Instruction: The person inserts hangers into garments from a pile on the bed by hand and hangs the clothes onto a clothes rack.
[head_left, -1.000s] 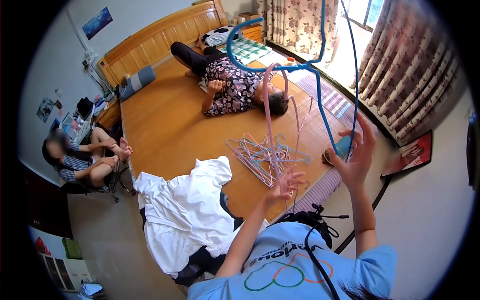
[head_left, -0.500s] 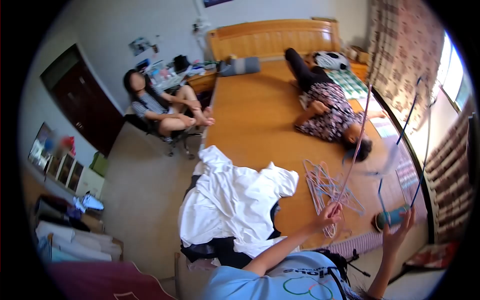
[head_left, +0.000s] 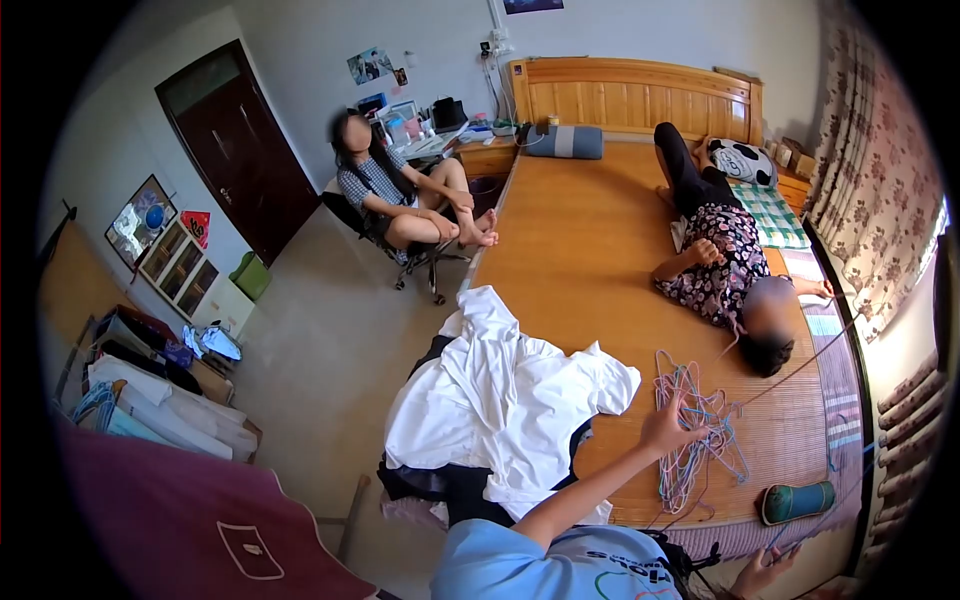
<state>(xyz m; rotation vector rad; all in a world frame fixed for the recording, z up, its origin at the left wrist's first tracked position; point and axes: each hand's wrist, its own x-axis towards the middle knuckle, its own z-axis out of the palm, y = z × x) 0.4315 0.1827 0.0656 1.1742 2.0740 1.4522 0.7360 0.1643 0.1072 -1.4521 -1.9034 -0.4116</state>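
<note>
Nearest: right hand (head_left: 765, 574), low at the lower edge of view, partly cut off. Fingers bent, a small gap to the thumb; a thin blue hanger (head_left: 776, 538) sits at the fingertips, apparently pinched lightly, since a wire so slim needs little grip. The finger undersides are hidden.

Left hand (head_left: 668, 430), reaching farther over the bed's near end: fingers curled most of the way in, thumb toward the right. A pink hanger (head_left: 808, 357) slants up and away from it; the hold looks like a pinch at one end, but the contact is lost against the wires behind. Hands well apart, which probably keeps the two hangers from catching.

Beneath and beyond the left hand: heap of hangers (head_left: 678, 480), tangled, lying on the bed (head_left: 600, 240). Its spot near the edge likely suits an easy reach. Green roll (head_left: 805, 502) lies to its right, apart.

Left of the heap: white shirt (head_left: 500, 400), spread loosely over dark clothes (head_left: 470, 500); presumably laid on top for want of separate room.

Farther: one person (head_left: 715, 240) lies on the bed; another (head_left: 380, 185) sits beside it, feet raised. Grey bolster (head_left: 565, 142) rests near the headboard (head_left: 640, 100).
</note>
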